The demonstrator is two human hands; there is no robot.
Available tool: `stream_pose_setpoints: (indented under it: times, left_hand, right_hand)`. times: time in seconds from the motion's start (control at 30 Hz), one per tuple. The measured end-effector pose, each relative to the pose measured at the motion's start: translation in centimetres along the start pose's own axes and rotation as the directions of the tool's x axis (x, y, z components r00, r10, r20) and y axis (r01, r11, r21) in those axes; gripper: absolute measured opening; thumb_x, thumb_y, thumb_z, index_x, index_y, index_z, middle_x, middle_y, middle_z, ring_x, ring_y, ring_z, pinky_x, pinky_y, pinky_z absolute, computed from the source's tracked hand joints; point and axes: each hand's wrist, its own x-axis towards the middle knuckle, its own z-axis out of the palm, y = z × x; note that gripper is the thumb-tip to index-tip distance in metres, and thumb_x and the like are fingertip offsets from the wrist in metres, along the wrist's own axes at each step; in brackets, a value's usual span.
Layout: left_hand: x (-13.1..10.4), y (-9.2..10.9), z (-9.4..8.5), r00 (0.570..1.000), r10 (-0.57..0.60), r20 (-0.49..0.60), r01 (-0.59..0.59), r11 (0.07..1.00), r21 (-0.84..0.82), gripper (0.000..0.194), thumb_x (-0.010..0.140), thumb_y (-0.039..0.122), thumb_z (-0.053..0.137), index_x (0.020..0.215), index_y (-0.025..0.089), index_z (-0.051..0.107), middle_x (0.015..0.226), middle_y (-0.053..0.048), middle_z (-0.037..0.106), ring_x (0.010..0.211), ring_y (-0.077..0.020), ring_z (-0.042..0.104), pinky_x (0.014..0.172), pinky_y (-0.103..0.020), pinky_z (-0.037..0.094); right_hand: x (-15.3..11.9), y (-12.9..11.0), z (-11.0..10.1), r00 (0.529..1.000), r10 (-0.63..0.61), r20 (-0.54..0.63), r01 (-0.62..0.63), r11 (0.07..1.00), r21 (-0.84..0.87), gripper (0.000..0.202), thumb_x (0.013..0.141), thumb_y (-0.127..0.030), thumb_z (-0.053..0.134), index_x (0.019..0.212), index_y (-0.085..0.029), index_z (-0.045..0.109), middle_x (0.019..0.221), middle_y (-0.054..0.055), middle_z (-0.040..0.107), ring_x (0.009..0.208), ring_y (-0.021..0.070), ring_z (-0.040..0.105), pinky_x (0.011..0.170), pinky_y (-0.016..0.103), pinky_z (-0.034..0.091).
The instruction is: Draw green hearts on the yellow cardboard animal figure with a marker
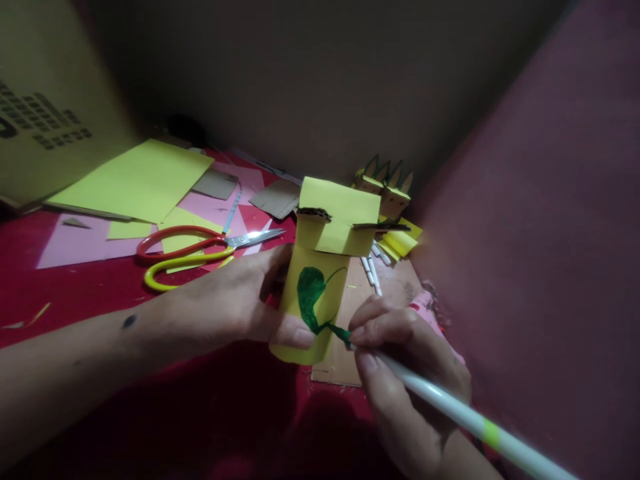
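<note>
A yellow paper figure (335, 243), made of a tube with a boxy top and cardboard strips at its sides, stands upright in the middle. My left hand (255, 307) is closed around its lower left side, thumb pressed on the front. A heart outline is drawn on the tube, and its left half carries dark green paint (311, 290). My right hand (405, 363) pinches a white-handled paintbrush (450, 400) near its bristles. The green brush tip touches the lower point of the heart.
Scissors (227, 243) with red and yellow handles lie left of the figure among yellow paper (140, 180), pink paper and cardboard scraps. Behind right are a spiky paper piece (390, 190) and several white sticks (371, 270) on a cardboard sheet (333, 370). Cardboard walls (300, 87) enclose the back.
</note>
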Motion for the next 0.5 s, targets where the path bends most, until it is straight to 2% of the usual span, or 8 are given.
stream_pose_setpoints:
  times: [0.1, 0.3, 0.43, 0.5]
  left_hand:
    - [0.20, -0.20, 0.02, 1.000, -0.019, 0.009, 0.019, 1.000, -0.023, 0.041, 0.073, 0.023, 0.094, 0.106, 0.017, 0.070, 0.091, 0.002, 0.075, 0.085, -0.0172, 0.067, 0.072, -0.024, 0.055]
    - [0.08, 0.06, 0.09, 0.998, -0.058, 0.002, 0.058, 0.996, -0.064, 0.049, 0.073, 0.019, 0.093, 0.113, 0.018, 0.065, 0.099, 0.001, 0.077, 0.095, -0.0206, 0.071, 0.081, -0.028, 0.058]
    - [0.05, 0.24, 0.02, 0.999, -0.042, 0.010, 0.042, 0.999, -0.004, 0.041, 0.076, 0.024, 0.091, 0.109, 0.018, 0.067, 0.094, 0.002, 0.074, 0.088, -0.0189, 0.067, 0.075, -0.026, 0.054]
    - [0.05, 0.24, 0.00, 0.999, -0.031, 0.015, 0.030, 0.999, 0.018, 0.043, 0.075, 0.028, 0.091, 0.110, 0.017, 0.068, 0.091, 0.001, 0.074, 0.084, -0.0184, 0.065, 0.071, -0.026, 0.052]
  right_hand:
    - [0.34, 0.05, 0.27, 0.999, -0.014, -0.045, 0.011, 0.999, -0.048, 0.021, 0.078, -0.001, 0.058, 0.078, -0.022, 0.063, 0.069, -0.006, 0.062, 0.060, 0.0082, 0.063, 0.056, 0.019, 0.050]
    - [0.63, 0.02, 0.58, 0.995, 0.004, -0.103, -0.005, 1.000, -0.011, 0.019, 0.079, -0.003, 0.058, 0.077, -0.022, 0.063, 0.063, -0.006, 0.058, 0.052, 0.0077, 0.057, 0.047, 0.019, 0.044]
    - [0.45, -0.06, 0.34, 0.999, 0.007, -0.051, -0.009, 0.999, -0.046, 0.023, 0.076, 0.000, 0.060, 0.078, -0.022, 0.064, 0.068, -0.005, 0.063, 0.058, 0.0094, 0.063, 0.053, 0.019, 0.050]
    - [0.21, -0.25, 0.09, 1.000, 0.012, -0.009, -0.013, 0.999, -0.031, 0.022, 0.079, 0.000, 0.061, 0.081, -0.022, 0.065, 0.072, -0.004, 0.065, 0.063, 0.0104, 0.066, 0.058, 0.021, 0.053]
